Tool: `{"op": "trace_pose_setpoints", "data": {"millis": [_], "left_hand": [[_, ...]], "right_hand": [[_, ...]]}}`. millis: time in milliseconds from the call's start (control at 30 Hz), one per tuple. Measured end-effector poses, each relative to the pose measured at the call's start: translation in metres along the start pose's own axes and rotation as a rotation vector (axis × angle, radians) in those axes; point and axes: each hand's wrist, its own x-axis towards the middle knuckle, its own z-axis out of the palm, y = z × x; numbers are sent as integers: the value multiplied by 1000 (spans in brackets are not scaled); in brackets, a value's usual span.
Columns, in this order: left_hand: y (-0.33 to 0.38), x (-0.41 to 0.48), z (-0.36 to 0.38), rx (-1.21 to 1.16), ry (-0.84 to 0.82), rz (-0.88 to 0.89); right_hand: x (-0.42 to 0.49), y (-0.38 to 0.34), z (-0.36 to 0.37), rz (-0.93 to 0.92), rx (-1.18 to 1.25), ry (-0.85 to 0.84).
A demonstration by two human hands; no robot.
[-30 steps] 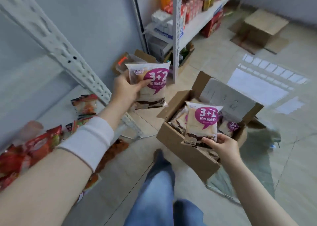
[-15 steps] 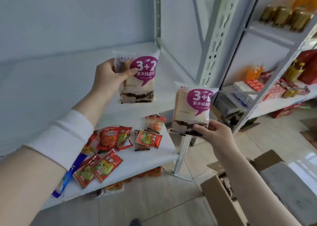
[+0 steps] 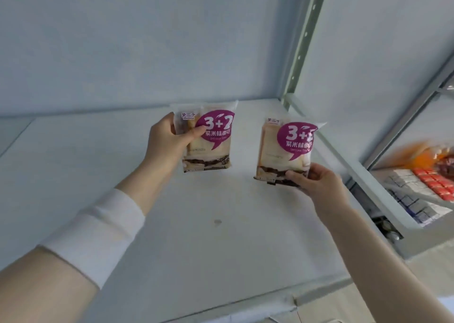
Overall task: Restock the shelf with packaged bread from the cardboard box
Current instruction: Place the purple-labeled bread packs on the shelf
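Holding one bread packet in each hand, we now face a bare white shelf (image 3: 221,236) that fills the middle of the frame, where half a second ago the lower snack shelf and the cardboard box were below us and a second ago our right hand was only lifting its packet out of the box; the box is out of view now. We judge that the carry is over and the placing is about to begin. Our left hand (image 3: 169,141), left of centre, clamps the upper left side of the left bread packet (image 3: 208,142), thumb across its front and fingers behind. Our right hand (image 3: 317,182), right of centre, pinches the bottom edge of the right bread packet (image 3: 286,148), thumb on the dark band at its foot. Both packets stand upright, near each other but apart, above the rear half of the shelf; whether either touches the board we cannot tell. The wrappers are thin glossy film, clear enough to show pale sliced bread with a dark filling layer below, and each carries a magenta speech-bubble label reading 3+2. The film looks crinkly and soft, so the packets will probably need leaning or laying flat. The shelf board is smooth painted metal with one small smudge near the middle. A perforated steel upright (image 3: 303,40) rises at upper right.
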Motion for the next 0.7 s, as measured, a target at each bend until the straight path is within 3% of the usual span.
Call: {"op": "trace_pose_setpoints", "data": {"millis": [333, 500, 700], "left_hand": [[-39, 181, 76, -59, 63, 53], [-57, 227, 90, -19, 153, 59], [-64, 241, 99, 33, 215, 61]], "right_hand": [[237, -20, 48, -135, -142, -96], [285, -17, 65, -189, -179, -144], [304, -16, 71, -226, -289, -89]]}}
